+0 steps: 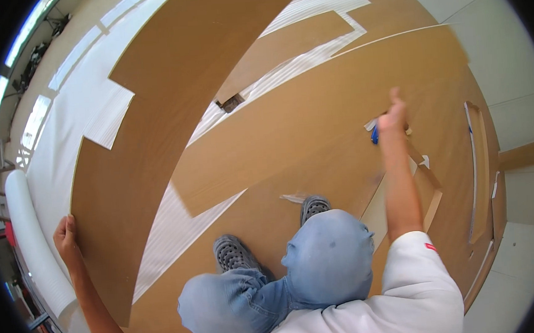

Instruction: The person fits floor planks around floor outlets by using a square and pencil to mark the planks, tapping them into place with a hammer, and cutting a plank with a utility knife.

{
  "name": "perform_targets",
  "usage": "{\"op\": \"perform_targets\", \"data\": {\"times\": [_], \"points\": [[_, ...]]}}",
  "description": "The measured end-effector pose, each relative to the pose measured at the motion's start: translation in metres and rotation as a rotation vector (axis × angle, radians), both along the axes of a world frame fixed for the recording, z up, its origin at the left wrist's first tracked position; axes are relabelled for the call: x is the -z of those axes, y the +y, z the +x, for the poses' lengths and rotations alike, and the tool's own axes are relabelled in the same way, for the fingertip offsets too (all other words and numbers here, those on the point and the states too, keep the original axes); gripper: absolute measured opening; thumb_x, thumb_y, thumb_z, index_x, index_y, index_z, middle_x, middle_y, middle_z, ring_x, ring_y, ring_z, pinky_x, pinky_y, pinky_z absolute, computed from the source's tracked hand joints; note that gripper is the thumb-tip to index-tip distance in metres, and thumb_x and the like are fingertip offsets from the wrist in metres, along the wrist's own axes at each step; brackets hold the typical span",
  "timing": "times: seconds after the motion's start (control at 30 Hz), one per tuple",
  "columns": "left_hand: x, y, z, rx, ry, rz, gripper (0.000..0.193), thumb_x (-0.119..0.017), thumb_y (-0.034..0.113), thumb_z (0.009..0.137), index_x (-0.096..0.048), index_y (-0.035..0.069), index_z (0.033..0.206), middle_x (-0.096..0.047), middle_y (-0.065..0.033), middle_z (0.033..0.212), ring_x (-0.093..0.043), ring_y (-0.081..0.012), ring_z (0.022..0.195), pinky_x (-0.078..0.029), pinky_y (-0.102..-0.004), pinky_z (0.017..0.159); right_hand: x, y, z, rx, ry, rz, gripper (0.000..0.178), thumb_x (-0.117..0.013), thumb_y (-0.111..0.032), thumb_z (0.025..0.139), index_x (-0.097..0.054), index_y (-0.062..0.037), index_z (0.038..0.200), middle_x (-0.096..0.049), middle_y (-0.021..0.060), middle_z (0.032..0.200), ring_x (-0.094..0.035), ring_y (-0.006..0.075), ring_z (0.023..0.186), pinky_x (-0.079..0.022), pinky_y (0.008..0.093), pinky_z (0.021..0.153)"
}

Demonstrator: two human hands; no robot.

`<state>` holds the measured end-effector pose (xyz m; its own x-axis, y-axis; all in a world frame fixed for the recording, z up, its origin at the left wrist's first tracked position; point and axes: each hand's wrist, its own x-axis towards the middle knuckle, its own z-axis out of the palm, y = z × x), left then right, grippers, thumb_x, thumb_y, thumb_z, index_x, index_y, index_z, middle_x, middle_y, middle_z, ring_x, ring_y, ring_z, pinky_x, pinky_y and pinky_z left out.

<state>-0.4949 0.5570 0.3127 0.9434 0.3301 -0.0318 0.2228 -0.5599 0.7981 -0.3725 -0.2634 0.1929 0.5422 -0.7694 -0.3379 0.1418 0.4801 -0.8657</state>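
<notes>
My left hand (66,239) is closed on the left edge of a long brown floorboard (150,94), which has a notch cut in that edge and slants up to the far side. My right hand (393,117) is smeared by motion, one digit pointing away from me, above a second brown plank (313,114). That plank's short ends look blurred too. Right beside the right hand shows a small blue item (374,135) with a whitish piece near it; whether the hand holds it is unclear. My shoes (234,252) stand on brown boards between both hands.
White ribbed underlay (173,235) shows between the boards, with a square dark opening (231,103) in the floor. Off-cut strips (479,170) lie at the right by the pale wall (513,56). At the left lies a white roll (37,238) of sheeting.
</notes>
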Motion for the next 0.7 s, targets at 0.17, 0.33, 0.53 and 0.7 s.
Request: {"op": "perform_targets", "data": {"times": [0.17,0.33,0.53,0.7], "points": [[0.044,-0.048,0.005,-0.006,-0.011,-0.198,0.045,-0.061,0.038,0.104,-0.048,0.013,0.070,-0.034,0.0120,0.068,-0.026,-0.0027,0.065,-0.018,-0.0260,0.057,0.132,0.074,-0.006,-0.269,0.007,0.197,0.044,-0.061,-0.004,0.095,-0.050,-0.0045,0.138,-0.062,0.0081,0.124,-0.062,0.0220,0.109,-0.057,0.0437,0.089],[0.066,-0.061,0.006,0.031,0.073,-0.197,0.046,-0.060,0.037,0.105,-0.047,0.013,0.068,-0.035,0.0120,0.068,-0.026,-0.0027,0.065,-0.018,-0.0263,0.057,0.174,0.189,-0.028,-0.264,-0.042,0.376,0.041,-0.068,-0.004,0.095,-0.046,0.0064,0.128,-0.061,0.0145,0.120,-0.065,0.0282,0.104,-0.058,0.0472,0.089],[0.129,-0.064,0.002,0.077,0.161,-0.224,0.042,-0.063,0.036,0.103,-0.059,0.009,0.071,-0.049,0.0091,0.066,-0.035,-0.0030,0.061,-0.026,-0.0247,0.055,0.232,0.249,-0.057,-0.308,-0.024,0.574,0.041,-0.069,-0.006,0.096,-0.046,0.0042,0.129,-0.061,0.0144,0.121,-0.064,0.0260,0.108,-0.058,0.0471,0.091],[0.177,-0.108,0.008,0.122,0.238,-0.271,0.042,-0.064,0.035,0.102,-0.055,0.010,0.069,-0.039,0.0103,0.066,-0.029,-0.0042,0.062,-0.022,-0.0269,0.055,0.291,0.247,-0.067,-0.303,0.131,0.454,0.048,-0.076,-0.022,0.094,-0.050,0.0022,0.126,-0.062,0.0110,0.116,-0.063,0.0239,0.099,-0.053,0.0354,0.077]]}}
